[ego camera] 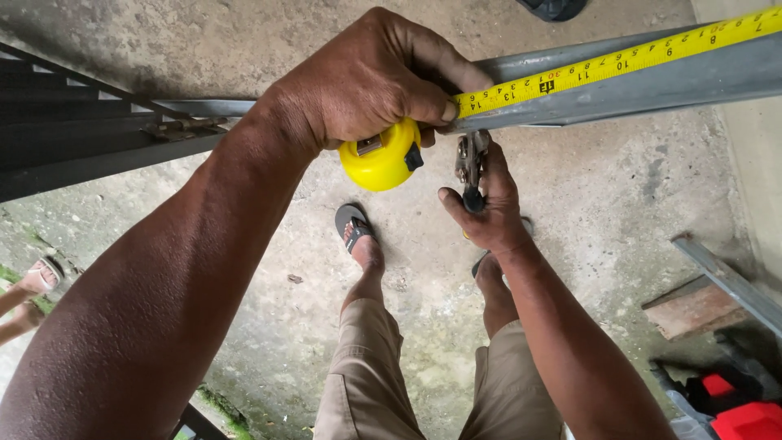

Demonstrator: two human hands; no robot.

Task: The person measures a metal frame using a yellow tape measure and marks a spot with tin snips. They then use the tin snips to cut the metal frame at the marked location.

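While our left hand (371, 77) clamps the yellow tape case (383, 156) at upper centre of the frame, its thumb pins the tape blade (619, 59) flat on the grey steel channel (652, 85), which runs off to the upper right. We judge the blade thin, springy and slick, likely to buckle or slide unless it is pressed down right where we read it; the case is light and rounded, best held in the palm as now. Our right hand (489, 208), just below the channel, has its fingers closed round a small dark metal tool (471, 167); we cannot tell which kind. We judge the channel stiff and fairly heavy, its edges possibly sharp, so it is safest gripped on the flat faces.
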